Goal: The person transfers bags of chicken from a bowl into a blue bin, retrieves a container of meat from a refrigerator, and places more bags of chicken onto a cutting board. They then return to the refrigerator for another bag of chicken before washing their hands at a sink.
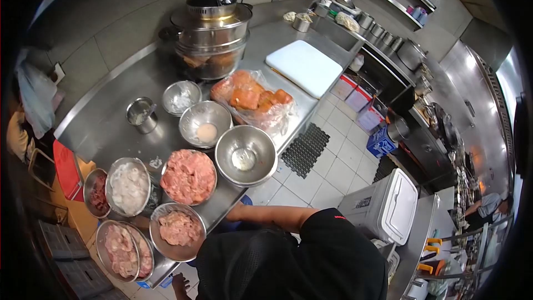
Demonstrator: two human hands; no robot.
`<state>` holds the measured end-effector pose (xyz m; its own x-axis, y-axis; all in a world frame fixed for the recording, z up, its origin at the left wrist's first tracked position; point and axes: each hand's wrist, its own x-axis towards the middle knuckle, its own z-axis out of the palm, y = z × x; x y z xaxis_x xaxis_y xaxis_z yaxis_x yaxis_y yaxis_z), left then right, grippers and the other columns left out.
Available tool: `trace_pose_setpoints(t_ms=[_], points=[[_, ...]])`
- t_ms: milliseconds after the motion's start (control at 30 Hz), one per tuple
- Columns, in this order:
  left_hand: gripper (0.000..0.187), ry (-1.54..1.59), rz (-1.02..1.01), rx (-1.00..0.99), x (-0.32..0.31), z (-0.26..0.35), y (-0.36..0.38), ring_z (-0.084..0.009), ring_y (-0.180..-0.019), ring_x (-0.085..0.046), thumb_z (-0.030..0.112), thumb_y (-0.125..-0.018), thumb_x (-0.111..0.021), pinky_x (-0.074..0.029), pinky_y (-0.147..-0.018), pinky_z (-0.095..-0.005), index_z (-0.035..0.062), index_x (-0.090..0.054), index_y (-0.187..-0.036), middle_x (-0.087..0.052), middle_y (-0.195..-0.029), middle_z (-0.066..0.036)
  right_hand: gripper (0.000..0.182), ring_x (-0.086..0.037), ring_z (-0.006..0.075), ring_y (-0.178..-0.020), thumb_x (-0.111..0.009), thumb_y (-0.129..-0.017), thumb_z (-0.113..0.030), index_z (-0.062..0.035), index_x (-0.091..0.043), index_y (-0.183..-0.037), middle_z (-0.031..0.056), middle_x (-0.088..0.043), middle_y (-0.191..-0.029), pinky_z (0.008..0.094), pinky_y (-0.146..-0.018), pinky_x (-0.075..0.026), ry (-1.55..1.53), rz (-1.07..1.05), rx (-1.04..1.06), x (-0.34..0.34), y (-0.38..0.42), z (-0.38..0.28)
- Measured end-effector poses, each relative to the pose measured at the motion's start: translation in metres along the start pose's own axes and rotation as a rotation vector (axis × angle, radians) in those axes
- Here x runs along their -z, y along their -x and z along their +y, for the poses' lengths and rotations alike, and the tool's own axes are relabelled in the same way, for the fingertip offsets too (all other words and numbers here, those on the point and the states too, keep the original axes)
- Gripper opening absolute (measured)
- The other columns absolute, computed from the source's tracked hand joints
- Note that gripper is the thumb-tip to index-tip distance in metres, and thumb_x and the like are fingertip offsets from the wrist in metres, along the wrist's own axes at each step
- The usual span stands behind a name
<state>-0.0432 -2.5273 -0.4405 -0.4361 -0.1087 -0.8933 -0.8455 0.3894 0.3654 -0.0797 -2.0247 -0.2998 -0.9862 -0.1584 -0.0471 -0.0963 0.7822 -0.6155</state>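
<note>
Nearest your arm sits a round steel bowl of pale pink raw meat [179, 230], upright at the front edge of the counter — filled only shallowly, the pieces lying in a low heap at its middle. Just behind it you have a wider steel bowl heaped with pink minced meat [189, 176], full almost to the rim. To that one's right stands a large, deep steel bowl [246, 154] — nearly bare, with a small pale lump at its bottom, its rim close beside the mince bowl.
</note>
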Motion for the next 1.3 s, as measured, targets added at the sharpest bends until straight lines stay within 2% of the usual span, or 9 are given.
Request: trace_pose_setpoints(t_ms=[133,300,467,500,667,867,1000,1200,1300], points=[[0.029,0.086,-0.018,0.025,-0.024,-0.026,-0.009,-0.0289,-0.077,-0.060,0.032,-0.089,-0.052,-0.045,-0.058,-0.0451,0.0090,-0.051,-0.106,-0.054,-0.092,-0.009,0.028,-0.061,0.0340,-0.088,-0.061,-0.071,-0.027,-0.0075,-0.064,-0.092,0.0159,-0.064,-0.089,0.0442,-0.081,-0.047,0.231,0.148,0.067,0.040,0.028,-0.038],[0.022,-0.191,-0.210,-0.225,0.002,-0.055,0.030,-0.0232,-0.068,-0.058,0.029,-0.088,-0.054,-0.045,-0.057,-0.0397,0.0076,-0.058,-0.092,-0.057,-0.077,-0.007,0.046,-0.051,0.0342,-0.103,-0.068,-0.061,-0.013,-0.0062,-0.056,-0.105,0.0167,-0.054,-0.111,0.0438,-0.089,-0.041,0.137,0.396,0.009,0.057,0.081,-0.033],[0.022,-0.428,-0.264,-0.190,0.045,-0.075,0.075,-0.0202,-0.061,-0.055,0.030,-0.088,-0.053,-0.045,-0.053,-0.0359,0.0084,-0.057,-0.088,-0.056,-0.072,-0.006,0.042,-0.053,0.0319,-0.107,-0.064,-0.070,-0.013,-0.0081,-0.056,-0.112,0.0143,-0.059,-0.110,0.0423,-0.090,-0.042,0.080,0.310,-0.588,0.040,0.179,0.041],[0.022,-0.465,-0.268,-0.187,0.027,-0.063,0.056,-0.0196,-0.060,-0.055,0.030,-0.089,-0.053,-0.045,-0.052,-0.0351,0.0085,-0.057,-0.087,-0.056,-0.071,-0.006,0.041,-0.052,0.0320,-0.110,-0.063,-0.074,-0.017,-0.0090,-0.056,-0.113,0.0147,-0.058,-0.113,0.0423,-0.092,-0.042,0.017,0.076,-0.804,0.053,0.198,0.053],[0.024,-0.505,-0.139,0.016,-0.088,0.032,0.080,-0.0168,-0.056,-0.055,0.032,-0.088,-0.053,-0.043,-0.047,-0.0313,0.0086,-0.055,-0.093,-0.056,-0.075,-0.003,0.033,-0.060,0.0356,-0.098,-0.058,-0.074,-0.025,-0.0012,-0.063,-0.097,0.0224,-0.063,-0.101,0.0452,-0.084,-0.048,-0.075,0.005,-1.225,0.024,0.338,0.174],[0.029,-0.493,-0.012,-0.099,-0.225,0.088,0.157,-0.0177,-0.064,-0.060,0.034,-0.086,-0.057,-0.045,-0.049,-0.0301,0.0097,-0.056,-0.103,-0.057,-0.081,-0.003,0.037,-0.058,0.0363,-0.100,-0.054,-0.079,-0.029,-0.0027,-0.062,-0.104,0.0217,-0.062,-0.105,0.0459,-0.087,-0.046,-0.143,0.073,-1.298,0.062,0.429,0.288],[0.032,-0.802,-0.221,-0.263,-0.300,0.122,0.157,-0.0136,-0.072,-0.061,0.031,-0.086,-0.060,-0.045,-0.054,-0.0253,0.0055,-0.057,-0.104,-0.061,-0.082,-0.002,0.033,-0.061,0.0339,-0.094,-0.054,-0.081,-0.029,-0.0044,-0.062,-0.102,0.0179,-0.065,-0.099,0.0417,-0.082,-0.048,-0.221,0.192,-1.257,0.103,0.432,0.342],[0.029,-0.698,-0.262,-0.395,-0.406,0.197,0.150,-0.0112,-0.070,-0.059,0.030,-0.088,-0.058,-0.043,-0.055,-0.0228,0.0055,-0.059,-0.104,-0.061,-0.084,-0.002,0.028,-0.060,0.0330,-0.091,-0.057,-0.080,-0.019,-0.0061,-0.060,-0.104,0.0160,-0.064,-0.096,0.0402,-0.080,-0.048,-0.302,0.706,-0.881,0.232,0.342,0.361],[0.029,-0.706,-0.309,-0.390,-0.463,0.230,0.115,-0.0103,-0.069,-0.057,0.031,-0.089,-0.058,-0.044,-0.057,-0.0237,0.0051,-0.058,-0.103,-0.061,-0.084,-0.001,0.028,-0.058,0.0304,-0.098,-0.060,-0.077,-0.012,-0.0068,-0.060,-0.105,0.0125,-0.062,-0.103,0.0384,-0.085,-0.046,-0.017,0.781,-0.564,0.302,0.284,0.357]])
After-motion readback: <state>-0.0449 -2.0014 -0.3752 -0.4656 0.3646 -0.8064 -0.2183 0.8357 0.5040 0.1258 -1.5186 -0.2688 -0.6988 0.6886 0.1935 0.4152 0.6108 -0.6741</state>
